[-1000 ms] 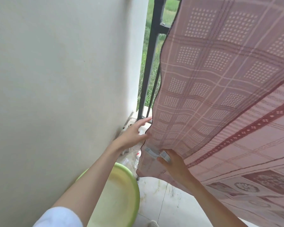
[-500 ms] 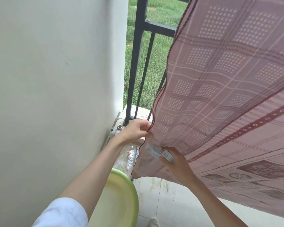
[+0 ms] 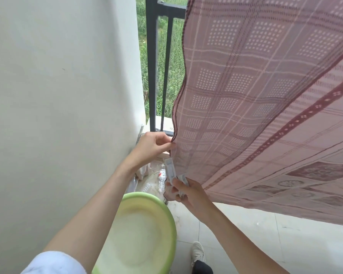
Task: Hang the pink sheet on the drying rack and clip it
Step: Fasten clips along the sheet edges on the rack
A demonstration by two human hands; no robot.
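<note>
- Pink sheet (image 3: 255, 107) is hanging spread from above, its left edge falling beside the black railing (image 3: 152, 76); the rack itself is lying out of view.
- Left hand (image 3: 151, 147) is pinching that edge, fingers curled on the hem.
- Right hand (image 3: 186, 191) is gripping white clips (image 3: 171, 172) against the lower corner.
- Judgement: clipping is under way; keeping the hem taut with the left while seating a clip squarely over the cloth should be preventing slip.
- Green basin (image 3: 147, 230) is sitting on the floor below.

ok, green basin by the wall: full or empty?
Empty. The green basin shows a bare pale inside, with no laundry in it; whether there is any water is not clear.
</note>
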